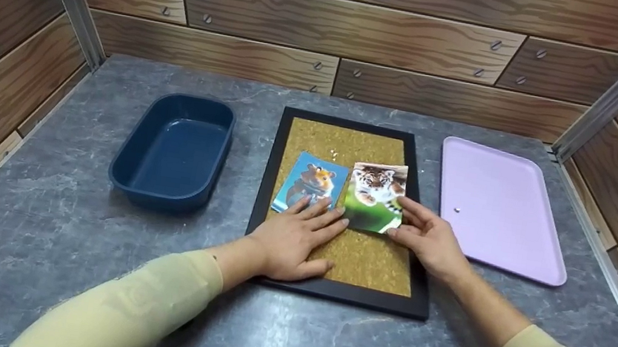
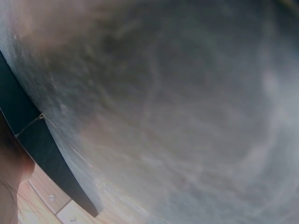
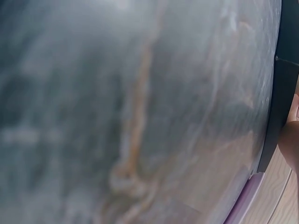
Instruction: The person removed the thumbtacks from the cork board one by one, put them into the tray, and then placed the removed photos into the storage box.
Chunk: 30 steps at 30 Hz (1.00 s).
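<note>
Tiger picture card: lying over the right half of the cork board (image 1: pixel 369 262), its long axis running nearly parallel to the board's long sides; whether it is resting flat is hard to tell.
Right hand (image 1: pixel 430 241): reaching over the board's right side, the nearer to the tiger card's (image 1: pixel 372 204) right edge and pinching it there between thumb and fingers.
Left hand (image 1: pixel 292 241): lying over the board's left half, its spread, straight fingers pressing the lower part of the hamster picture card (image 1: pixel 313 180), the index fingertip sitting at the tiger card's lower left.
Hamster card's axis: leaning, top tipping toward the board's right.
Flanks: a blue bin (image 1: pixel 158 200) is standing left of the board, a lavender tray (image 1: pixel 510 222) lying to its right.
Wrist views: showing a seam at the board frame's corner, which the head view is leaving indistinct; only the head view is showing both cards.
</note>
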Each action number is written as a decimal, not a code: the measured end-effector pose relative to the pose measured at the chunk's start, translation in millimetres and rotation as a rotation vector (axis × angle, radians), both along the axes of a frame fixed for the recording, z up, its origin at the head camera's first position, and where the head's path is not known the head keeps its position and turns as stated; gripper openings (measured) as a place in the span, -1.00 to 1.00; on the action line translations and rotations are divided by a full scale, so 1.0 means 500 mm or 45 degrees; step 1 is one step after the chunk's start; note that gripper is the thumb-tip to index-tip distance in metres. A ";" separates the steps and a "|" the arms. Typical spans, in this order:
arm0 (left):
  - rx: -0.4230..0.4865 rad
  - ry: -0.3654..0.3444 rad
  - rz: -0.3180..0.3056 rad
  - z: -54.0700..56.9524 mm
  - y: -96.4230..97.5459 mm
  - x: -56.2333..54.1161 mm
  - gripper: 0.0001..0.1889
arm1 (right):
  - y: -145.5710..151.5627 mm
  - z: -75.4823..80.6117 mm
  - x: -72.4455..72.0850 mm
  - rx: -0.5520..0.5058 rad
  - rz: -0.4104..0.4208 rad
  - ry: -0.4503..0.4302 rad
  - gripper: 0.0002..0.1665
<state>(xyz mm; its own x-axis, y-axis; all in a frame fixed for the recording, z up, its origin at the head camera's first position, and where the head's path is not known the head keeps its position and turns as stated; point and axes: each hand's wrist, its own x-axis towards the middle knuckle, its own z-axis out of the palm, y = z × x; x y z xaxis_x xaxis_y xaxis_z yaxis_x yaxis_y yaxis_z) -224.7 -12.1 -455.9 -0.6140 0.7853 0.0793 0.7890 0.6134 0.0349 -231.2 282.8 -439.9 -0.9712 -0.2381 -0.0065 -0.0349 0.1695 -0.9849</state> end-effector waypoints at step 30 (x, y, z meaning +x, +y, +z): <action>-0.031 0.134 -0.061 0.010 -0.002 0.005 -0.22 | 0.006 0.026 0.001 0.005 -0.114 0.078 -0.11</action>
